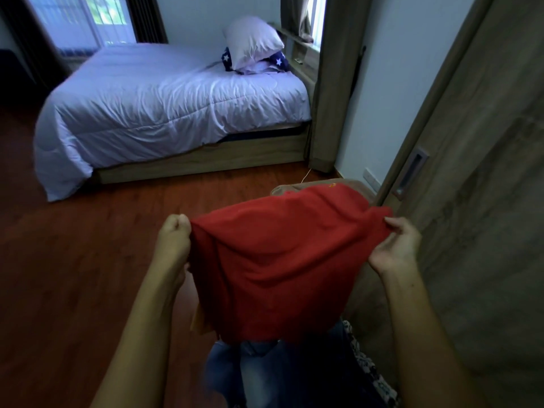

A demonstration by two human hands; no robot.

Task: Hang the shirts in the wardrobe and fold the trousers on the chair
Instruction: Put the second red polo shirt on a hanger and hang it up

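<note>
- The only marking on the red garment (279,260) is a small orange-yellow mark near its far edge, too small to read.
- The white wall socket (371,176) low on the far right wall shows no lettering that can be made out.
- The garment is held up in the near middle of the scene, in front of the person and above the floor (73,260).
- Its stretched edge runs left to right between the two hands. The cloth hangs down from that edge towards the near side, and another part slopes away to the far side.
- It is plain red, soft and creased, with loose folds. Whether it is a shirt cannot be told.
- The left hand (173,234) is clenched round the garment's left corner.
- The right hand (396,245) pinches the right edge between thumb and fingers.
- Blue jeans (259,372) lie below the hanging cloth at the near edge, with a black-and-white patterned cloth (368,363) just to their right.
- A brown padded edge (282,189) shows just beyond the garment's far side.
- A wooden door (485,201) with a recessed handle (412,172) fills the right side.
- A bed (176,113) with a pale cover stands far left, with a pale pillow (253,39) resting on a navy star-print pillow (279,61).
</note>
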